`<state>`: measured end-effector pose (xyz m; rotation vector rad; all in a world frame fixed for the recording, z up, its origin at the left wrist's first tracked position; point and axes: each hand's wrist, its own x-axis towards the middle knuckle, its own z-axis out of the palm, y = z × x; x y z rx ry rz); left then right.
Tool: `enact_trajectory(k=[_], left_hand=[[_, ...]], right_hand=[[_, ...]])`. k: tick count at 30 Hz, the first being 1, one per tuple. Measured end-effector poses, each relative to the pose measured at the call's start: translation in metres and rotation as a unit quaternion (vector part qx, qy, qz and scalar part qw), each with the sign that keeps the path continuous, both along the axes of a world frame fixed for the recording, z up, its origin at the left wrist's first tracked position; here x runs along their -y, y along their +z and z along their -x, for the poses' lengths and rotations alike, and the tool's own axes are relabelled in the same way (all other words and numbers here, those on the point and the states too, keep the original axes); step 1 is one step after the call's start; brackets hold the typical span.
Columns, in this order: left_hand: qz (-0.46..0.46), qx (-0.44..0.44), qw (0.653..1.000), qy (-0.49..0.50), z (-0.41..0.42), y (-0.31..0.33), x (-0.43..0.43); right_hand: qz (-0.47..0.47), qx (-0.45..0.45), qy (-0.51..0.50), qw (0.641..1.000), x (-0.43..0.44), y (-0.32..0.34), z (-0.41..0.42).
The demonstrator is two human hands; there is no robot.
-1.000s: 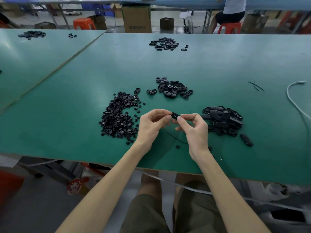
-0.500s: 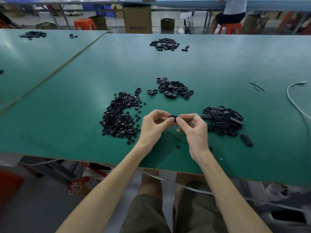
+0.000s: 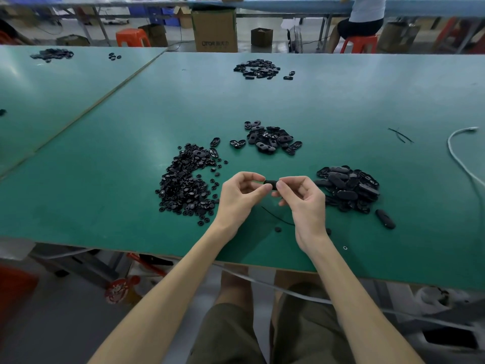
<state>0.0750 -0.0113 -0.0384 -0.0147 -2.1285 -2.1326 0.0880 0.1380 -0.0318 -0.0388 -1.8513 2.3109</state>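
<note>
Over the near edge of the green table (image 3: 341, 101), my left hand (image 3: 240, 195) and my right hand (image 3: 301, 198) meet fingertip to fingertip. Between them sits a small black oval plastic part (image 3: 270, 184), pinched from both ends by thumbs and forefingers; most of it is hidden. A heap of small black round pieces (image 3: 186, 179) lies left of my hands. A pile of black oval shells (image 3: 271, 140) lies farther back, and a stack of closed oval parts (image 3: 349, 187) lies to the right, with one single oval part (image 3: 385, 218) beside it.
A thin black strand (image 3: 278, 218) and loose bits lie under my hands. A white cable (image 3: 459, 158) curves along the right. Another pile of black parts (image 3: 257, 69) is far back. A person on an orange stool (image 3: 359, 44) and a cardboard box (image 3: 214, 30) stand behind the table.
My hands have drawn closer together around the black part and shifted slightly toward me; the part is now more covered by the fingertips. The piles have not moved.
</note>
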Motion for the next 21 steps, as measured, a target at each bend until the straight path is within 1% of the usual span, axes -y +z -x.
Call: enact_trajectory(k=[9,18,21], left_hand=[[0.010,-0.002,1.000,0.011,0.0002,-0.0007,-0.0003],[0.035,-0.025,0.999,0.008,0.0006,-0.0022,-0.0002],[0.028,-0.034,0.999,-0.018,0.0007,-0.0017,0.0009]], right_hand=[[-0.002,-0.001,0.020,1.000,-0.0023,0.0003,0.0003],[0.002,0.006,0.035,0.999,-0.0040,-0.0006,0.0014],[0.005,0.005,0.037,0.999,-0.0044,-0.0011,0.0014]])
